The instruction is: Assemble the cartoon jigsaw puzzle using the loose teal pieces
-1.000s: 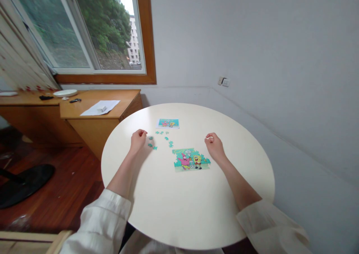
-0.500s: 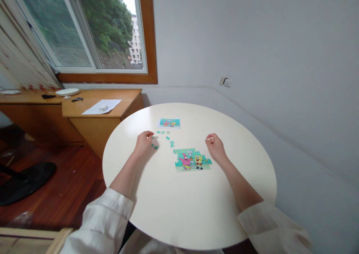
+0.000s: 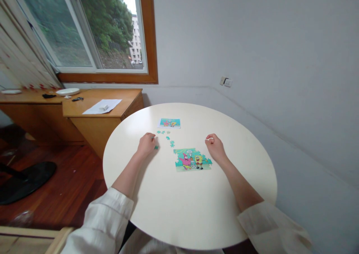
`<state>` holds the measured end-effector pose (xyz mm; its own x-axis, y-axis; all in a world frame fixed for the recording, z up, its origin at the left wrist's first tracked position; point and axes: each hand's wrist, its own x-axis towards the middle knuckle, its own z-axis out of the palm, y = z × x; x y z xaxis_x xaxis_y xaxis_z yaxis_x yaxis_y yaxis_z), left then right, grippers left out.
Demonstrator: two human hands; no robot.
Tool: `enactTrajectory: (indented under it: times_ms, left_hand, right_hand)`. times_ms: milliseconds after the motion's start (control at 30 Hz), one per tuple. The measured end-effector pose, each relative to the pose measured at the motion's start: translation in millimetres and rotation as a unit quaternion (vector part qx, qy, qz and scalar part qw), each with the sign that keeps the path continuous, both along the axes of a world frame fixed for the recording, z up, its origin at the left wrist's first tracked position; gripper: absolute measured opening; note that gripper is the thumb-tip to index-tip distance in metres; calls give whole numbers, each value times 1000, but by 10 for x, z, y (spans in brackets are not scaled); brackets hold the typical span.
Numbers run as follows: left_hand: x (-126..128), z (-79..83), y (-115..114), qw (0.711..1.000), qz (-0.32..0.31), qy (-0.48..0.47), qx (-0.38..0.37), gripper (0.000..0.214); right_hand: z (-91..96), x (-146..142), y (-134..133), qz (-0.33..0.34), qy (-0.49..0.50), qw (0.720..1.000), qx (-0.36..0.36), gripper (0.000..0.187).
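My left hand [image 3: 147,144] rests low over the left part of the round white table [image 3: 168,201]. Its fingers are drawn together on a small teal puzzle piece, mostly hidden under them. Beside its palm lies another teal piece [image 3: 156,147]. Several loose pieces [image 3: 172,144] are scattered to the right of this hand. The partly joined jigsaw puzzle [image 3: 192,159], with pink, yellow and teal cartoon figures, lies flat between my hands, its upper right edge stepped. My right hand [image 3: 215,146] is curled closed just right of the puzzle, with nothing visible in it.
A small picture card [image 3: 169,123] with the same cartoon scene lies beyond the loose pieces. At the back left stands a wooden desk [image 3: 131,98] with a paper sheet [image 3: 98,107] and a white plate [image 3: 68,91]. A wall is close on the right.
My left hand has shifted slightly right and turned lower over the loose pieces, covering some that showed before. My right hand and the joined puzzle have stayed put.
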<state>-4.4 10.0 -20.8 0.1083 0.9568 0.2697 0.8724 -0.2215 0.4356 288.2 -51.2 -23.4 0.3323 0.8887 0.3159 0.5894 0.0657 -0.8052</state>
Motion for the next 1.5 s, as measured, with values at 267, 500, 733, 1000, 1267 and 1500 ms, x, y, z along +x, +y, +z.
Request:
enactTrajectory:
  times_ms: [267,500,733,1000,1267,1500]
  left_hand:
    - [-49,13,4,997,13,66,-35,32]
    - [6,13,-12,997,-26,47,-48,33]
    - [167,29,-123,992,-112,51,-13,32]
    - [347,23,-331,956,-272,108,-24,43]
    - [321,88,-334,945,-300,118,-47,41]
    - [288,80,-279,961,-263,79,-22,28]
  right_hand:
    - [-56,25,23,9,0,1000,1,6]
    - [-25,-3,0,13,3,1000,-1,6]
    - [-21,-5,-4,15,1,1000,-7,6]
    - [-19,-12,0,19,-7,1000,-3,4]
    - [-36,-8,14,37,-6,999,-4,4]
    - [-92,17,38,44,-7,999,-2,4]
